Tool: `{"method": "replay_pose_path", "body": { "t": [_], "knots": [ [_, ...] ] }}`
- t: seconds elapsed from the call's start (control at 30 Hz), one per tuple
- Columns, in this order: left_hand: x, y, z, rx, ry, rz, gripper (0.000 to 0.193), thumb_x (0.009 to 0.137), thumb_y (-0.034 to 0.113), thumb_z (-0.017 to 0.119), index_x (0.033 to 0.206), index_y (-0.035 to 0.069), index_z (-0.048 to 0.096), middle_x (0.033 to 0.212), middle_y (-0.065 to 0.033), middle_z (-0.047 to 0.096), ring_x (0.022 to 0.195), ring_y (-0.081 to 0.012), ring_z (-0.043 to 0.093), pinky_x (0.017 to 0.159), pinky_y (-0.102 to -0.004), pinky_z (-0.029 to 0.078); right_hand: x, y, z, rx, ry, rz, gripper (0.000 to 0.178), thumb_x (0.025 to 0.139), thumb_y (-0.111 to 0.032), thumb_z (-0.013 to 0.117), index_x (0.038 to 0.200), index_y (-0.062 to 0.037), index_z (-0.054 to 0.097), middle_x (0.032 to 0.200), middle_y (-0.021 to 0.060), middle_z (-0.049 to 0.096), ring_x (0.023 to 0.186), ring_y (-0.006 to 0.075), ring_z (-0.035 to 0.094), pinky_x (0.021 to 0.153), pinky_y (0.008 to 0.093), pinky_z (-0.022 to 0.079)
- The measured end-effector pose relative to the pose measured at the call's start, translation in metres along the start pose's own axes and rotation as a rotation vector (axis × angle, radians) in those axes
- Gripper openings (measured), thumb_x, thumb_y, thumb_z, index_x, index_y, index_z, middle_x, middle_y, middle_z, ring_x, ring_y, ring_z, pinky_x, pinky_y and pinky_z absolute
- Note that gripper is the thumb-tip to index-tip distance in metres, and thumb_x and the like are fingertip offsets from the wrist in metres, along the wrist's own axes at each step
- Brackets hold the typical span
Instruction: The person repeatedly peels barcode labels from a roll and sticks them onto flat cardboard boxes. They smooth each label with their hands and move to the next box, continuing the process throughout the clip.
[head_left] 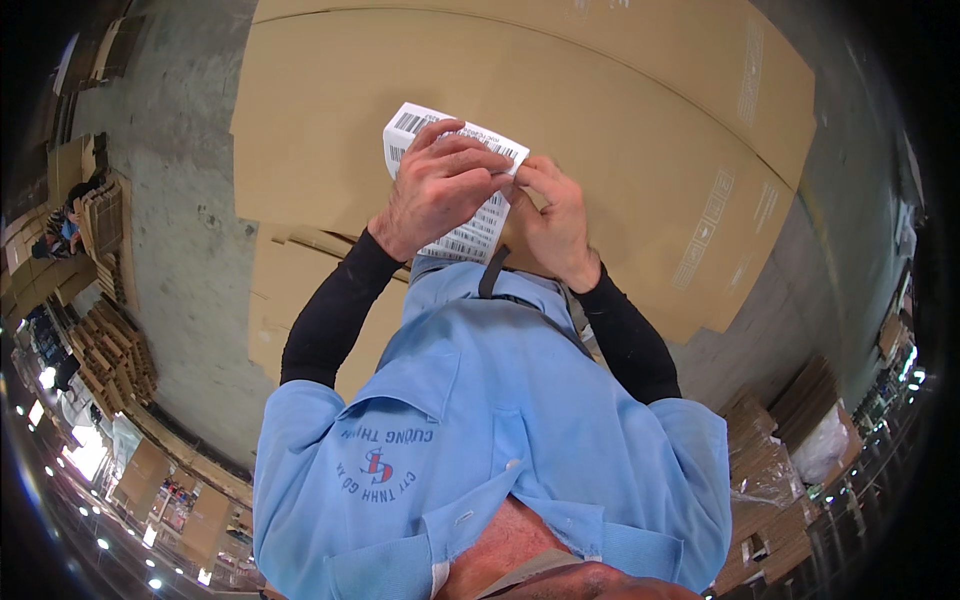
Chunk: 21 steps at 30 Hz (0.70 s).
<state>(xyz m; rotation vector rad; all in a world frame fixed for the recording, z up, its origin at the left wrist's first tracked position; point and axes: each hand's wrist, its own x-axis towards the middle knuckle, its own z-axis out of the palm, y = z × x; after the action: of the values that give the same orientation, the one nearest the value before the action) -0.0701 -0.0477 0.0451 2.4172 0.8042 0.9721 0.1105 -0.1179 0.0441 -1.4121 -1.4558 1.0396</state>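
Left hand: the left hand (440, 185), upper centre of the frame, is curled with its fingers bent over the top of a white sheet of barcode labels (470, 225), which it grips; thumb and fingertips press at the sheet's right edge.
Right hand: the right hand (555, 225), just right of the left and touching it at the fingertips, is closed in a pinch on the same edge of the label sheet; whether it has hold of a single label or the whole sheet cannot be told.
Label sheet: held in the air in front of the chest, tilted, its upper corner showing above the left knuckles and its lower part showing between the two wrists.
Cardboard sheets: large flat brown cardboard sheets (620, 110) lie on the floor beyond the hands, filling the upper centre and right of the frame, overlapping one another.
Clothing: black sleeves (330, 320) on both forearms; light blue shirt (500, 430) fills the lower centre.
Floor: grey concrete floor (180, 200) at left.
Surroundings: stacks of folded cardboard (115, 350) at the left edge; more stacks at lower right.
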Motion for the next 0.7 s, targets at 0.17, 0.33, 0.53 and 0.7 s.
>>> {"method": "replay_pose_path", "body": {
  "t": [0.17,0.33,0.53,0.7],
  "knots": [
    [0.008,0.001,0.002,-0.062,0.033,-0.092,0.01,0.078,0.006,0.08,0.076,0.009,0.071,0.086,0.0022,0.075,0.084,-0.0153,0.068,0.097,-0.0412,0.051,0.007,0.007,-0.005,-0.02,-0.03,-0.035,0.016,0.084,0.006,0.067,0.099,0.0011,0.067,0.095,0.0143,0.065,0.087,0.0314,0.064,0.077,0.0371,0.052],
    [0.02,-0.011,0.003,-0.174,0.243,-0.299,0.009,0.078,0.001,0.08,0.078,0.003,0.071,0.082,-0.0035,0.074,0.073,-0.0206,0.068,0.085,-0.0385,0.056,0.015,0.022,-0.007,-0.02,-0.077,0.006,0.019,0.084,0.005,0.07,0.103,0.0007,0.069,0.093,0.0111,0.066,0.086,0.0239,0.064,0.076,0.0323,0.051],
    [0.038,-0.026,-0.016,-0.292,0.258,-0.547,0.006,0.084,-0.001,0.076,0.089,0.0,0.073,0.083,-0.0068,0.074,0.078,-0.0122,0.069,0.072,-0.027,0.056,0.022,0.03,-0.007,0.118,-0.077,0.053,0.029,0.086,-0.001,0.073,0.115,-0.0012,0.07,0.095,0.0085,0.067,0.09,0.0182,0.065,0.081,0.0301,0.052],
    [0.047,-0.03,-0.033,-0.356,0.091,-0.523,0.007,0.085,-0.001,0.076,0.091,0.001,0.073,0.082,-0.0066,0.074,0.076,-0.0127,0.069,0.068,-0.028,0.056,0.024,0.023,0.0,0.162,-0.025,0.083,0.031,0.087,-0.011,0.077,0.115,-0.0007,0.069,0.101,0.0087,0.067,0.095,0.0169,0.065,0.081,0.0299,0.052]
  ]
}}
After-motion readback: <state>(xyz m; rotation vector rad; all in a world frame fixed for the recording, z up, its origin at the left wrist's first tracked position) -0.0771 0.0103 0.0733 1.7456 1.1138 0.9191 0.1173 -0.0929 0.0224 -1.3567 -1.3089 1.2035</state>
